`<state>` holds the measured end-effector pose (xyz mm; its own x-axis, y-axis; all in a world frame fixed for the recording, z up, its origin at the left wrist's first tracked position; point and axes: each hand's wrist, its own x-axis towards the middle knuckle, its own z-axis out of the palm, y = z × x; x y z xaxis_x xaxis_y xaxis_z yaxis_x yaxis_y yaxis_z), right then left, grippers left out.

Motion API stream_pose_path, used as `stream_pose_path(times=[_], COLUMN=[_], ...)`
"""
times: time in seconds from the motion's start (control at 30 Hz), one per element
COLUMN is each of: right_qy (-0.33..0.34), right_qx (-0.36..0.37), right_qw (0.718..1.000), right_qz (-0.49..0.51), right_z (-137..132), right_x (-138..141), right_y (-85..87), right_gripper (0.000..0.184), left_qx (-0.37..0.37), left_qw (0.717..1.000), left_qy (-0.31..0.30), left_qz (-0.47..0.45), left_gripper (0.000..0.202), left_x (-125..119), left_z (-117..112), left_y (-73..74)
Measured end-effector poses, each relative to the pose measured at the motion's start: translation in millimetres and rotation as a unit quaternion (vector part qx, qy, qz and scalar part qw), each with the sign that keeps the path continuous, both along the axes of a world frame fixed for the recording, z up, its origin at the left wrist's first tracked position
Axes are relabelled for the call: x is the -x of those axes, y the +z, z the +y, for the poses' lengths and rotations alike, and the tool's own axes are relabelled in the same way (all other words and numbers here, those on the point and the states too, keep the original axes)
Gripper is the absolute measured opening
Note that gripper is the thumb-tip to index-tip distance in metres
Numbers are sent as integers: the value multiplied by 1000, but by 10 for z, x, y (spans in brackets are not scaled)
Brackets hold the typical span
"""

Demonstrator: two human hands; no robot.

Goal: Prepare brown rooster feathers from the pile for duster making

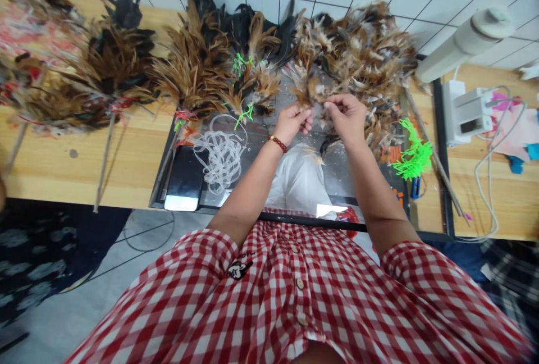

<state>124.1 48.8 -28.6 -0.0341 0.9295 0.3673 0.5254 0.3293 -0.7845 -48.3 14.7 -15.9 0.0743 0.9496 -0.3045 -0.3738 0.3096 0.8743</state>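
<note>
My left hand (293, 122), with a dark red bead bracelet at its wrist, is closed in a pinch on small brown feathers (309, 93) over the glass-topped board. Just right of it, my right hand (348, 118) is also closed, thumb against fingers, at the near edge of a big heap of brown and white feathers (366, 44). Whatever its fingertips hold is too small and blurred to make out. A few pale loose feathers (312, 154) lie on the glass below my hands.
Left of my hands are white plastic strip (219, 156), a phone (183, 178) and brown-black feather bunches (197, 66). Bright green strings (412, 153), a thin stick (438, 162), a white bottle (467, 41) and a power strip with charger (467, 111) are on the right.
</note>
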Motion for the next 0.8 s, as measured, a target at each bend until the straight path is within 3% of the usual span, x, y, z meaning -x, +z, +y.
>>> stream_pose_path(times=[0.13, 0.23, 0.33, 0.6, 0.8], right_qy=[49, 120, 128, 81, 68], right_qx=[-24, -2, 16, -5, -23], right_qw=[987, 953, 923, 917, 917], right_qz=[-151, -278, -364, -392, -393], right_z=[-6, -79, -145, -214, -247], right_x=[-57, 12, 77, 93, 139], right_y=[12, 29, 84, 333, 308], right_gripper=[18, 21, 25, 24, 26], left_qx=[22, 30, 34, 30, 19], left_qw=[996, 995, 996, 997, 999], left_qy=[69, 73, 65, 64, 17], left_qz=[-50, -61, -52, -21, 38], left_gripper=[19, 18, 18, 18, 21], left_x=[48, 57, 44, -3, -54], left_z=[31, 35, 27, 14, 0], left_y=[32, 48, 50, 32, 22])
